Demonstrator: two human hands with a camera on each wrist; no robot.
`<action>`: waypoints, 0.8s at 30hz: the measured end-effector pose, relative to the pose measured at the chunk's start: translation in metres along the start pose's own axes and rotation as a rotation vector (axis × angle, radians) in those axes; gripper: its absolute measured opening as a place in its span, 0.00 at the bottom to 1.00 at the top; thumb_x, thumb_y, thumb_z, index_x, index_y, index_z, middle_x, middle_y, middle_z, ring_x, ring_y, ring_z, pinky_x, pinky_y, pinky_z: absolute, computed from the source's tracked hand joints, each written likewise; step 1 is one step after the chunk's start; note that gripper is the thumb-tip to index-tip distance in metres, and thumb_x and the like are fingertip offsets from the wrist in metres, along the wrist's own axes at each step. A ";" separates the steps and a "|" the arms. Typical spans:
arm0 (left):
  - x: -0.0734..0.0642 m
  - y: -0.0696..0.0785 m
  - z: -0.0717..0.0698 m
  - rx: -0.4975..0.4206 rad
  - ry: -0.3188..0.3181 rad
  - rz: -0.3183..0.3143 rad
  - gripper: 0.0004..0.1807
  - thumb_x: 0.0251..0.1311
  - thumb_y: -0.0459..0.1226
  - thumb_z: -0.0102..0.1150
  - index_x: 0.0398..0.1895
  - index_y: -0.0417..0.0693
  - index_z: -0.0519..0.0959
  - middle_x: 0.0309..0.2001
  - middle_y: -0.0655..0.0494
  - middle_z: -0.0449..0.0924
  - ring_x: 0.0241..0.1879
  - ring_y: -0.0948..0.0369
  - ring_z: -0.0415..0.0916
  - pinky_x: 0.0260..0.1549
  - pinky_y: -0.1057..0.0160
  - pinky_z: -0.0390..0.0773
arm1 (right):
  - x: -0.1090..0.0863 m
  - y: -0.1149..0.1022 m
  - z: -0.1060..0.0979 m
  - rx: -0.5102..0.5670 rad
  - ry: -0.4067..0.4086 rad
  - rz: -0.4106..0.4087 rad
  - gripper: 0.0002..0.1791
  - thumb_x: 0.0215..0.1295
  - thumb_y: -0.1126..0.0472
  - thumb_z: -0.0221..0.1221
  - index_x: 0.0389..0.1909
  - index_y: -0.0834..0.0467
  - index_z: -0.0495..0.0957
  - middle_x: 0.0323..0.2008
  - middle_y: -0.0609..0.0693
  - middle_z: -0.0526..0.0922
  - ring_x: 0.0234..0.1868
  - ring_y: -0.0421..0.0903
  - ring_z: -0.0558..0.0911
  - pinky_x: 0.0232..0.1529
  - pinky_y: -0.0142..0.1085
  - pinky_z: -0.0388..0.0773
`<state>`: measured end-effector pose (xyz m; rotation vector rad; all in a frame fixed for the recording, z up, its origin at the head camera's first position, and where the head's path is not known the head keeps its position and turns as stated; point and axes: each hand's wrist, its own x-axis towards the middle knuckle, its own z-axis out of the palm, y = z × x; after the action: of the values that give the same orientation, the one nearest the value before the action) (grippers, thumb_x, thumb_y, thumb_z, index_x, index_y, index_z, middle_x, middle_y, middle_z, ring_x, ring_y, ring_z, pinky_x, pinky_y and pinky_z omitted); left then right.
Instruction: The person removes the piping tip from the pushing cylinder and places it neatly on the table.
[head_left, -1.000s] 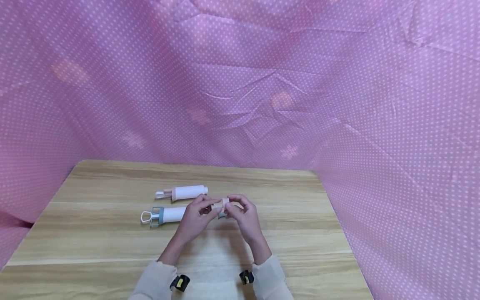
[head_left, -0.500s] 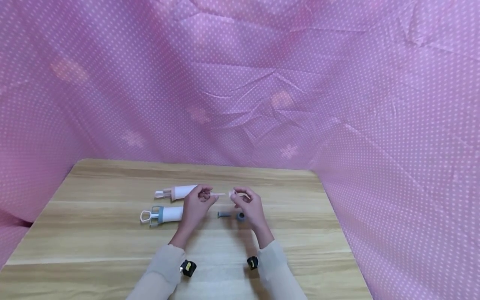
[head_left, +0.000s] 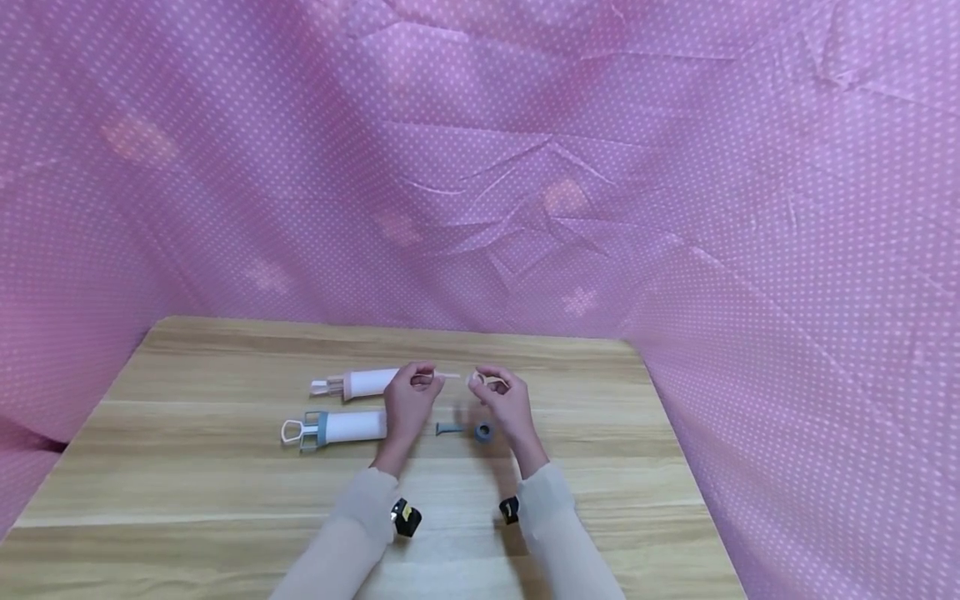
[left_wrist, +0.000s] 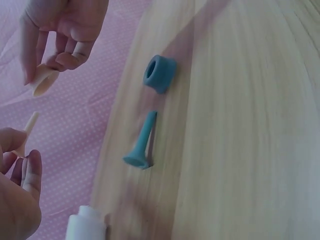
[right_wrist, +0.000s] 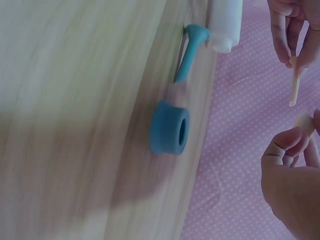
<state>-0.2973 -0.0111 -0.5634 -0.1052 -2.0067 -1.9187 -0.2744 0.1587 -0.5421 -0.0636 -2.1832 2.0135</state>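
Observation:
My left hand pinches a small cream nozzle by its flared end, its thin tube pointing toward the other hand. A cream ring is held between the fingertips of my right hand. Nozzle and ring are apart, both raised above the table. On the tabletop below lie a blue nozzle with a flared end and a blue ring, side by side. Both wrist views show the blue ring's open hole and the blue nozzle's narrow stem.
Left of the hands lie two white syringe-like tubes: one with a pink collar, one with a blue collar and white loop handle. My left hand partly covers their right ends. Pink dotted cloth surrounds the wooden table.
The hands have moved away from me and slightly upward in view. The cream nozzle and ring, close together a second ago, are now apart. The blue pieces have come into view.

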 end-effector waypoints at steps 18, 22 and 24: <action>0.010 -0.011 0.022 0.077 0.017 -0.164 0.13 0.60 0.31 0.68 0.47 0.35 0.85 0.44 0.44 0.86 0.42 0.51 0.85 0.39 0.62 0.84 | 0.021 0.021 -0.006 -0.089 0.058 0.021 0.21 0.61 0.63 0.71 0.53 0.69 0.82 0.30 0.48 0.81 0.28 0.38 0.75 0.27 0.26 0.74; 0.009 -0.011 0.024 0.125 -0.008 -0.248 0.15 0.63 0.36 0.68 0.52 0.41 0.85 0.47 0.49 0.86 0.46 0.54 0.84 0.44 0.54 0.83 | 0.026 0.022 -0.005 -0.111 0.059 0.045 0.20 0.62 0.61 0.70 0.53 0.66 0.83 0.31 0.49 0.79 0.29 0.38 0.74 0.28 0.28 0.75; 0.008 -0.010 0.025 0.153 -0.020 -0.286 0.17 0.64 0.40 0.67 0.54 0.44 0.84 0.49 0.51 0.86 0.48 0.55 0.83 0.46 0.53 0.82 | 0.029 0.023 -0.004 -0.106 0.063 0.057 0.20 0.62 0.62 0.70 0.53 0.66 0.83 0.32 0.50 0.80 0.29 0.38 0.75 0.29 0.30 0.77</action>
<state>-0.3126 0.0107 -0.5712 0.2131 -2.2768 -1.9215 -0.3043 0.1690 -0.5617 -0.2022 -2.2717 1.8949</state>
